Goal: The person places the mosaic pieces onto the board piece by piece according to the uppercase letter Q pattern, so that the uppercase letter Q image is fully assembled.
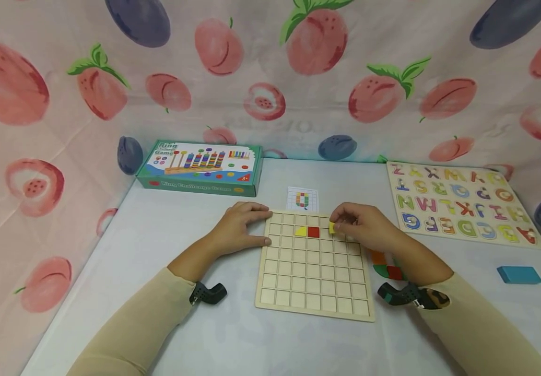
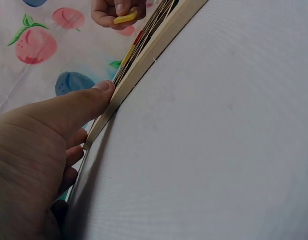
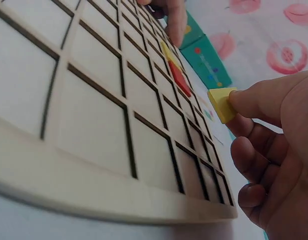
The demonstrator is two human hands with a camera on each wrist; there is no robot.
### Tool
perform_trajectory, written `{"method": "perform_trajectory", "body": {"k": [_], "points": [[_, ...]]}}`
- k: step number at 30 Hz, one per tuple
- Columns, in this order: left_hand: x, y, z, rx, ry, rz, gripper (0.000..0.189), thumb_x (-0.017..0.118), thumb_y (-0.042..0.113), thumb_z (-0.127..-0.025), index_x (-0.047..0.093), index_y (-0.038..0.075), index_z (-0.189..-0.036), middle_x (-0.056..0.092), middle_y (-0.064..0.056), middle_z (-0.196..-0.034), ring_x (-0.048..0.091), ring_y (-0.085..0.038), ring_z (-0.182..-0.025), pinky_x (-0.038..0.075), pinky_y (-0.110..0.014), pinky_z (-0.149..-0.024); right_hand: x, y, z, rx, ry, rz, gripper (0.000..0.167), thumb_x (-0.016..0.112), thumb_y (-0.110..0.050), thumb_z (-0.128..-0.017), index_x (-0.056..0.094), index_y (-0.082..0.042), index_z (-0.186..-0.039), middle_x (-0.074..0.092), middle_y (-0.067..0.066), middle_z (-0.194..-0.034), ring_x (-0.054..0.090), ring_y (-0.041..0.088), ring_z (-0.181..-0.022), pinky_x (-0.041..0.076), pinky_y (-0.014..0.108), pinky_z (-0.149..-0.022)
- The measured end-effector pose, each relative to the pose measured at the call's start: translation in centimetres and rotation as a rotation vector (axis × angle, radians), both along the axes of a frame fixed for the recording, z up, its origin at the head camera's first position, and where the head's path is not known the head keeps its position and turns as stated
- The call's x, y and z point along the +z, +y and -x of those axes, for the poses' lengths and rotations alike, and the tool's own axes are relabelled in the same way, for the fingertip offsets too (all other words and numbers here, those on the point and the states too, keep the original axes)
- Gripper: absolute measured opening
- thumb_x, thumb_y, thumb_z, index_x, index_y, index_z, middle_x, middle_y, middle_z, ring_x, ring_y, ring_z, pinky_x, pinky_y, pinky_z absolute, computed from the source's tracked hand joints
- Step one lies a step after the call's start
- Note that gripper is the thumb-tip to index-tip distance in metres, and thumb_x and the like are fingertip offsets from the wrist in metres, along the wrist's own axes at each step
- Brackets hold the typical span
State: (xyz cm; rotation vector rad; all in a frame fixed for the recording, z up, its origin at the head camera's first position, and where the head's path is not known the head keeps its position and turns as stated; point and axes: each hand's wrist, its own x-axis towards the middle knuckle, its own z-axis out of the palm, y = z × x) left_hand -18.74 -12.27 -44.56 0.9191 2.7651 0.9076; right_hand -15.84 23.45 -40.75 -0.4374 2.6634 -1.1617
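A square wooden grid board [image 1: 313, 271] lies on the white table. Two tiles sit in its second row from the back: a yellow one with a rounded corner [image 1: 301, 231] and, just right of it, a red square tile [image 1: 313, 232]. My left hand [image 1: 239, 230] rests at the board's left edge, thumb and fingers touching the rim with straight, spread fingers. Between thumb and fingers of my right hand [image 1: 364, 224] a small yellow tile [image 3: 222, 105] is pinched, held over the right part of the board, clear of the cells in the right wrist view.
Behind the board lies a pattern card [image 1: 303, 199]. Orange, green and red tiles [image 1: 395, 272] lie partly under my right forearm. A green game box [image 1: 200, 169] stands back left, an alphabet board [image 1: 463, 203] back right, and a blue block [image 1: 519, 274] far right.
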Motion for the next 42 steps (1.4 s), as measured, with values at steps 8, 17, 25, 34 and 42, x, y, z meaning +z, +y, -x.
{"method": "perform_trajectory", "body": {"k": [8,17,25,34,42], "points": [[0.0,0.1,0.0,0.002,-0.007,0.001,0.071,0.091,0.044,-0.085,0.068,0.014,-0.146,0.061,-0.001,-0.149,0.045,-0.026,-0.145,0.032,-0.053,-0.121,-0.7,-1.5,-0.1,-0.001,-0.01,-0.01,0.008,0.071,-0.011,-0.102,0.074,-0.015,-0.108,0.068,0.001,-0.096,0.06,0.024,-0.092,0.051,0.039,-0.083],[-0.1,0.1,0.1,-0.009,-0.003,-0.006,0.069,0.091,0.043,-0.086,0.069,0.014,-0.145,0.061,-0.001,-0.148,0.046,-0.026,-0.144,0.034,-0.053,-0.119,-1.6,-2.1,-0.3,0.027,0.09,-0.099,0.006,0.073,-0.012,-0.101,0.075,-0.016,-0.105,0.067,-0.003,-0.091,0.059,0.018,-0.083,0.051,0.037,-0.076],[0.0,0.1,0.0,0.002,-0.014,0.001,0.07,0.091,0.043,-0.086,0.069,0.014,-0.146,0.061,-0.001,-0.149,0.045,-0.026,-0.145,0.033,-0.052,-0.12,-1.6,-2.3,-0.4,0.029,0.107,-0.143,0.005,0.074,-0.011,-0.1,0.076,-0.013,-0.104,0.067,-0.003,-0.09,0.058,0.017,-0.082,0.05,0.036,-0.075],[0.1,0.1,0.1,-0.005,-0.016,0.005,0.07,0.091,0.042,-0.086,0.068,0.014,-0.146,0.061,-0.001,-0.149,0.045,-0.026,-0.145,0.032,-0.051,-0.123,-1.5,-2.2,-0.5,0.017,0.113,-0.148,0.006,0.078,-0.013,-0.097,0.08,-0.013,-0.103,0.069,-0.005,-0.089,0.059,0.016,-0.081,0.051,0.035,-0.074],[0.0,0.0,0.1,-0.011,-0.008,0.003,0.07,0.091,0.042,-0.086,0.068,0.013,-0.146,0.061,-0.002,-0.148,0.046,-0.026,-0.144,0.033,-0.05,-0.122,-1.4,-2.4,-0.6,-0.02,0.112,-0.138,0.005,0.08,-0.013,-0.095,0.08,-0.015,-0.1,0.071,-0.005,-0.087,0.061,0.017,-0.082,0.052,0.035,-0.075]]}}
